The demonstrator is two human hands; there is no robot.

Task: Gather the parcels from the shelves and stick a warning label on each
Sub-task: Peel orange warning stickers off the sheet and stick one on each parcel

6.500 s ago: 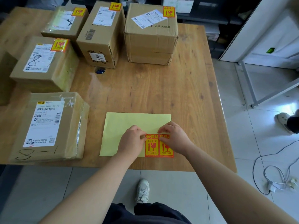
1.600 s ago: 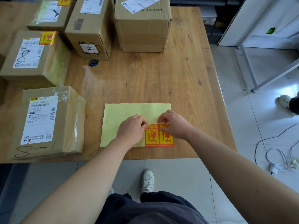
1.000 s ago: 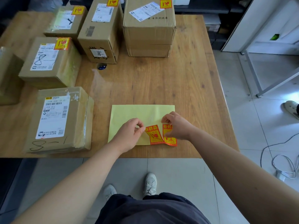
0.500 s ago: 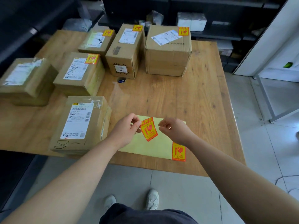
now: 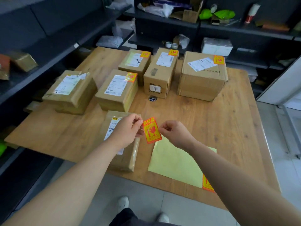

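Observation:
My left hand (image 5: pixel 128 129) pinches the left edge of a red and yellow warning label (image 5: pixel 152 131), held in the air above the wooden table (image 5: pixel 211 121). My right hand (image 5: pixel 174 132) has its curled fingertips at the label's right edge. Below my left hand lies a taped parcel (image 5: pixel 125 160) with only a shipping label. A second parcel without a sticker (image 5: pixel 71 92) sits at the left. Several parcels behind, such as a big box (image 5: pixel 202 79), carry stickers. The yellow backing sheet (image 5: pixel 175 162) lies at the near edge with one label (image 5: pixel 206 185) on it.
Dark shelves (image 5: pixel 244 31) with bags, tape rolls and boxes stand behind the table, and another shelf row (image 5: pixel 48 51) runs along the left. A small dark round thing (image 5: pixel 152 98) lies by the middle boxes. The tiled floor shows on the right.
The label came off the backing sheet in my left hand and rose above the table. My right hand left the sheet and came up to the label's right edge. My view tilted up.

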